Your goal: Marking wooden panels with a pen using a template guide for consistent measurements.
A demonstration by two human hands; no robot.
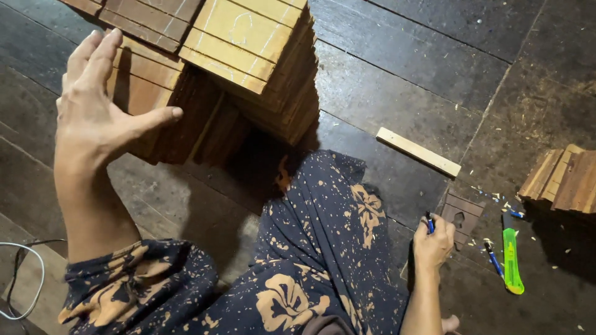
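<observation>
Head view: left hand (pixel 93 115) spread open against the stacked wood pieces (pixel 248 56); right hand (pixel 433 242) fingers closed around a blue pen (pixel 429 222) near a small carved piece (pixel 462 217) on the floor (pixel 403 80)

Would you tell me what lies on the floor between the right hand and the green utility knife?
In the head view, a blue pen lies between the right hand and the green utility knife, on dark floor with scattered wood shavings.

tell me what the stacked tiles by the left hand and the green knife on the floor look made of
Stacked tiles: apparently unfinished wood, with visible grain, matte tan and brown faces, shavings nearby. Green knife: probably plastic body, bright and glossy; its blade isn't visible.
</observation>
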